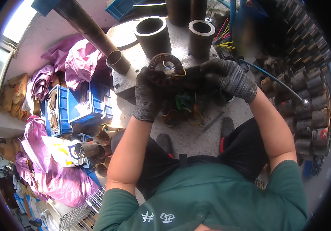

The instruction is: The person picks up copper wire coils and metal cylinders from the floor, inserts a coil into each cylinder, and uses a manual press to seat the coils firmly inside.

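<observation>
A ring-shaped motor stator (165,57) with dark reddish windings is held upright by my left hand (146,95), which wears a dark grey glove and grips its left edge. Thin yellow, white and blue leads (182,72) show at the ring's opening and right edge. To the right, my gloved right hand (232,80) has its fingers drawn together beside a dark area; what they hold, if anything, cannot be made out. Just beyond the stator, a thick steel sleeve (155,42) and a narrower sleeve (201,42) stand upright on the metal work plate (130,52).
A long pipe (86,27) slants over the plate's left side into a short tube (119,63). Blue crates (84,106) and purple sacks (82,61) lie left. Stacked metal cylinders (308,111) and a blue rod (269,76) are right. Green and brown items (184,104) sit below the plate.
</observation>
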`<action>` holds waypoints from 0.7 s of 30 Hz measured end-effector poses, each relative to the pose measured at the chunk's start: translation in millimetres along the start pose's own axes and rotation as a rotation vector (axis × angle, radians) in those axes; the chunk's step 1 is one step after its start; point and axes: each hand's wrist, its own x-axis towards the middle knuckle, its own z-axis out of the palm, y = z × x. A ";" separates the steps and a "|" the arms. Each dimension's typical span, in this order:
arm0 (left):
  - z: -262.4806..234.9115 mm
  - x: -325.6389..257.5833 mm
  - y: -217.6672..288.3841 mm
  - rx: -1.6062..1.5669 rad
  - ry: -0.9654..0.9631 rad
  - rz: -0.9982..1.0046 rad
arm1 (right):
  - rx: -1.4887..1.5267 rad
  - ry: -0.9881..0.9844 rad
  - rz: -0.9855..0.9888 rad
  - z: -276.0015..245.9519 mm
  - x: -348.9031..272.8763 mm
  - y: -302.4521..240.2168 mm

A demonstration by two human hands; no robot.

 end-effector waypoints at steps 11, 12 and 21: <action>27.7 -10.1 -7.9 0.612 -0.197 0.233 | 0.330 -0.001 -0.017 20.4 -9.8 -23.8; 28.8 -14.4 -6.2 0.931 -0.185 0.325 | 0.357 -0.008 0.003 20.9 -9.7 -24.8; 26.4 -15.6 -8.0 0.353 -0.252 0.141 | 0.904 -0.179 0.437 15.8 -5.7 -12.0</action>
